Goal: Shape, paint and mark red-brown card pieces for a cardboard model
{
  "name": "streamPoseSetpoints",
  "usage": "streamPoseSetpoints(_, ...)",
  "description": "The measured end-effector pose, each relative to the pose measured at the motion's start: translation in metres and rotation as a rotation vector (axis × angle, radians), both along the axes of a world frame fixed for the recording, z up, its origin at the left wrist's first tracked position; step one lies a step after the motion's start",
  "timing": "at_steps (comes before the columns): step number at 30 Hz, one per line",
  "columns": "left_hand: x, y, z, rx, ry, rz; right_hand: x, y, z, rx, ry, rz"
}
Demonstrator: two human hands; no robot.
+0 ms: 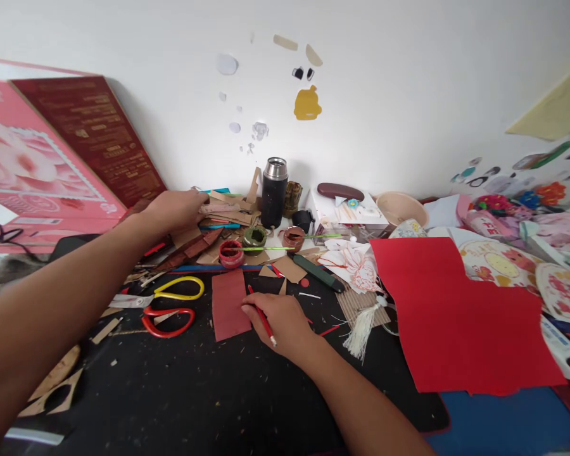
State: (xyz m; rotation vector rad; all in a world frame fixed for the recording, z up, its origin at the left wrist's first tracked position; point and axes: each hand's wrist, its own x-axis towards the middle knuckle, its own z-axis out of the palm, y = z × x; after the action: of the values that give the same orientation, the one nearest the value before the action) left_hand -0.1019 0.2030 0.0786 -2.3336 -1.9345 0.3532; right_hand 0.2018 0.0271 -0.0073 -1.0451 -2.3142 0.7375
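Note:
My right hand is closed around a red pencil. It rests at the right edge of a dull red rectangular piece, perhaps card or painted cardboard, lying flat on the black mat. My left hand reaches to the back left, beside a heap of cardboard scraps. Its fingers are mostly hidden behind the back of the hand, so what they touch does not show. Between my arms lie scissors with one yellow and one red handle, blades apart.
Small paint jars with a thin green brush across them stand behind the card. Further back is a black flask. A large red sheet covers the right side. A white tassel lies nearby. A pink box stands left.

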Motion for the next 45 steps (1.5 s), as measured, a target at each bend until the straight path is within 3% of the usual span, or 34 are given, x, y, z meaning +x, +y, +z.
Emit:
streamPoseSetpoints(14, -0.012, 0.010, -0.012, -0.028, 0.114, -0.057, -0.001, -0.004, -0.008, 0.019, -0.064, 0.040)
streamPoseSetpoints(27, -0.011, -0.018, 0.027, 0.138, 0.159, 0.019, -0.002, -0.004, -0.001, -0.005, -0.089, 0.047)
streamPoseSetpoints(33, -0.015, 0.002, 0.031, 0.134, 0.124, 0.056, -0.002, -0.005, -0.003, -0.012, -0.099, 0.040)
streamPoseSetpoints(41, -0.026, 0.037, 0.001, 0.001, 0.022, 0.064, -0.002, -0.005, -0.003, -0.027, -0.092, 0.034)
streamPoseSetpoints(45, -0.030, 0.032, 0.011, -0.005, 0.002, 0.087, -0.002, -0.005, -0.003, -0.028, -0.100, 0.038)
